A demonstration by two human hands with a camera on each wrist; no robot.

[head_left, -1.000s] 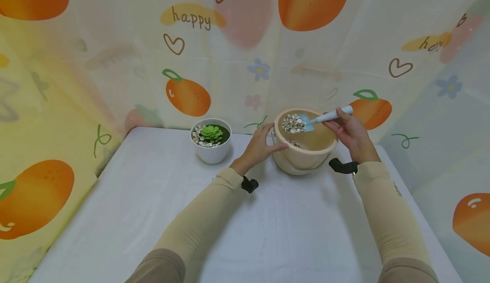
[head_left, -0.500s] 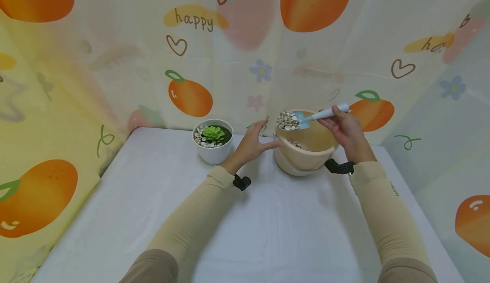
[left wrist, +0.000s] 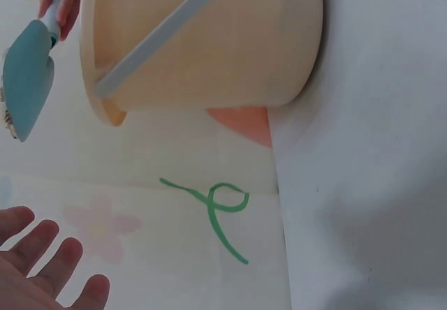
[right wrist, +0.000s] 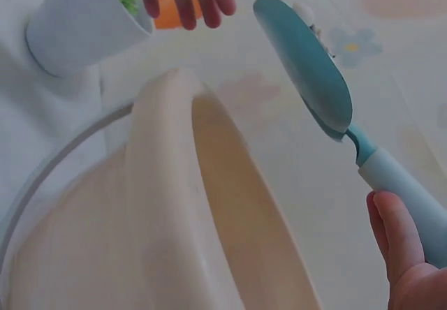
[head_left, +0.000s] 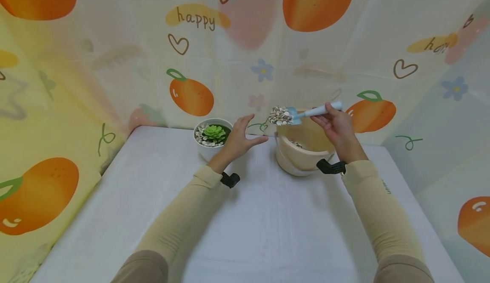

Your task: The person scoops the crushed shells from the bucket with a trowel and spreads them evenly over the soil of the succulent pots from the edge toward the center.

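The right hand is grasping the handle of a light-blue trowel, fingers and thumb closing round it, and the blade is carrying a heap of small pale pebbles. A second ago that load was hanging over the inside of the cream bucket; now the blade is reaching out past the bucket's left rim, pointing toward the white pot, and the heap is staying on it. The left hand is changing place too: earlier it was resting against the bucket's rim, and now it is floating free between bucket and pot, holding nothing, its fingers loosely bent and its thumb spreading away from them (from the head camera it is overlapping the pot's right edge, though the right wrist view is showing its fingertips clear in the air). The bucket is standing upright where it was, its grey carrying handle lying down along the side, and a few more pebbles are showing at its bottom. The pot is keeping its spot to the left on the white table, a green succulent sitting in it with pale stones lining the left and front.
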